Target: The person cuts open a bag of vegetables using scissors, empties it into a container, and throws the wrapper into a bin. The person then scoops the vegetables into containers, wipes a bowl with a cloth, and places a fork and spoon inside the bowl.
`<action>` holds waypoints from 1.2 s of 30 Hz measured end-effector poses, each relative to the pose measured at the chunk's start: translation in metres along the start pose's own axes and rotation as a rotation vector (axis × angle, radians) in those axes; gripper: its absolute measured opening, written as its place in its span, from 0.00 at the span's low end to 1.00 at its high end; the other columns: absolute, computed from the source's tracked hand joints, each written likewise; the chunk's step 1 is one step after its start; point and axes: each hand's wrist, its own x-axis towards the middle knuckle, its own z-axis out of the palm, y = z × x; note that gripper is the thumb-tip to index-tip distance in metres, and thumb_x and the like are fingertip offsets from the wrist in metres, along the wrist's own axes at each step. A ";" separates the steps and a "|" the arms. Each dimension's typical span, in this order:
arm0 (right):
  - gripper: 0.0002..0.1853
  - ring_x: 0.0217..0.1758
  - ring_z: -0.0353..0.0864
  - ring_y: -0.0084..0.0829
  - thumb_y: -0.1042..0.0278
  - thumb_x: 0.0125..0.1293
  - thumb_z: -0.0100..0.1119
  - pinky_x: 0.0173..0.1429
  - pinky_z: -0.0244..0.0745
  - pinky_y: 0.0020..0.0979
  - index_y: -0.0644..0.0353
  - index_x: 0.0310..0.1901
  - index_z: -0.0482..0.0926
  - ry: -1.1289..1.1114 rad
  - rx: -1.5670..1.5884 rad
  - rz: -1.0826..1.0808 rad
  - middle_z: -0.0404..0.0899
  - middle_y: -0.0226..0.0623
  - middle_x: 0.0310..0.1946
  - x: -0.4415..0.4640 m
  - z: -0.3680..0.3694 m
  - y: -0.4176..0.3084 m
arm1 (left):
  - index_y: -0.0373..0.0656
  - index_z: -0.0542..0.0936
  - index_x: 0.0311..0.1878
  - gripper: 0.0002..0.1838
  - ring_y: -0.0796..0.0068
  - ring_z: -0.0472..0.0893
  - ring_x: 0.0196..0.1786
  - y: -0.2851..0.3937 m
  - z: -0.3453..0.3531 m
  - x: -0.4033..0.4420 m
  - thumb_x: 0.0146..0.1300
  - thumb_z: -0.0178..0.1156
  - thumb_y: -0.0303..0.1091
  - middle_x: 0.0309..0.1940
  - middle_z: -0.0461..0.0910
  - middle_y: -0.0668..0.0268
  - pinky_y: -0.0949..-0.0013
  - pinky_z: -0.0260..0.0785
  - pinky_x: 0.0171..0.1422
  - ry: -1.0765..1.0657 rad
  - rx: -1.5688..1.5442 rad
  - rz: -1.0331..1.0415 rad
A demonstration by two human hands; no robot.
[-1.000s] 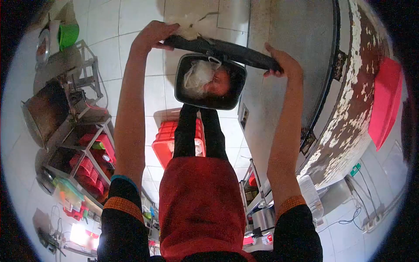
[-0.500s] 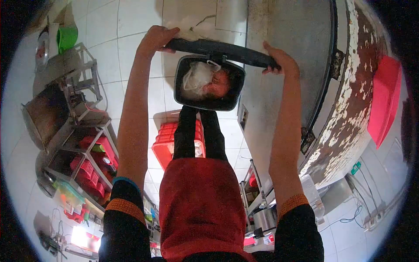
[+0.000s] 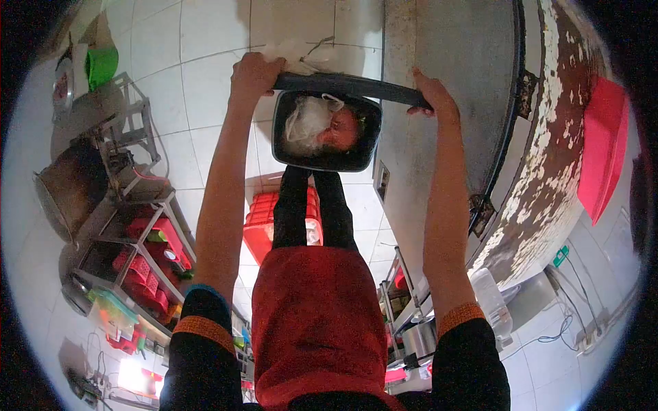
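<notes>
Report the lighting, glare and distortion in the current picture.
Head view: wide-lens distortion bows the seams between white rectangular tiles, with dark corners; head view: glare washes out a bright white patch at lower left; head view: the black rectangular bin looks dark inside.

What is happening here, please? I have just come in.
A person's two hands are holding a long dark piece, perhaps a lid seen from its edge: the left hand at one end, the right hand at the other. Next to it is an open black bin with a crumpled plastic bag and something reddish inside. Whether the piece is joined to the bin, I cannot tell.
</notes>
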 end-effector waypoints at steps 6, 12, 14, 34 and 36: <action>0.38 0.14 0.80 0.35 0.36 0.73 0.37 0.15 0.65 0.36 0.72 0.35 0.77 0.040 -0.025 -0.001 0.80 0.51 0.17 0.004 0.008 0.001 | 0.31 0.80 0.34 0.27 0.49 0.86 0.39 0.023 -0.014 -0.005 0.57 0.57 0.53 0.31 0.84 0.48 0.53 0.78 0.51 -0.053 -0.278 -0.488; 0.35 0.21 0.85 0.40 0.41 0.72 0.40 0.26 0.77 0.40 0.74 0.40 0.80 0.142 -0.179 -0.069 0.83 0.53 0.26 0.002 0.023 0.017 | 0.32 0.82 0.38 0.26 0.41 0.83 0.45 0.019 0.009 -0.012 0.55 0.58 0.52 0.39 0.83 0.44 0.49 0.75 0.55 0.232 -0.099 -0.310; 0.33 0.30 0.87 0.39 0.42 0.72 0.41 0.34 0.80 0.39 0.71 0.38 0.81 0.061 -0.219 -0.008 0.85 0.50 0.30 -0.008 0.021 0.014 | 0.31 0.82 0.42 0.26 0.40 0.82 0.48 0.025 -0.001 -0.013 0.54 0.59 0.50 0.41 0.82 0.42 0.47 0.74 0.56 0.192 -0.170 -0.448; 0.46 0.20 0.83 0.33 0.20 0.63 0.40 0.22 0.77 0.31 0.69 0.38 0.77 -0.291 0.356 0.052 0.82 0.45 0.23 -0.006 0.008 0.061 | 0.33 0.81 0.43 0.32 0.43 0.83 0.43 -0.015 0.000 -0.072 0.68 0.51 0.60 0.39 0.83 0.44 0.47 0.74 0.50 0.364 -0.384 -0.434; 0.47 0.22 0.84 0.34 0.18 0.61 0.41 0.25 0.79 0.32 0.69 0.38 0.78 -0.349 0.320 0.067 0.82 0.46 0.25 0.007 0.005 0.067 | 0.33 0.82 0.42 0.34 0.41 0.83 0.46 -0.035 0.010 -0.123 0.66 0.52 0.63 0.38 0.82 0.40 0.46 0.73 0.52 0.147 -0.588 -0.533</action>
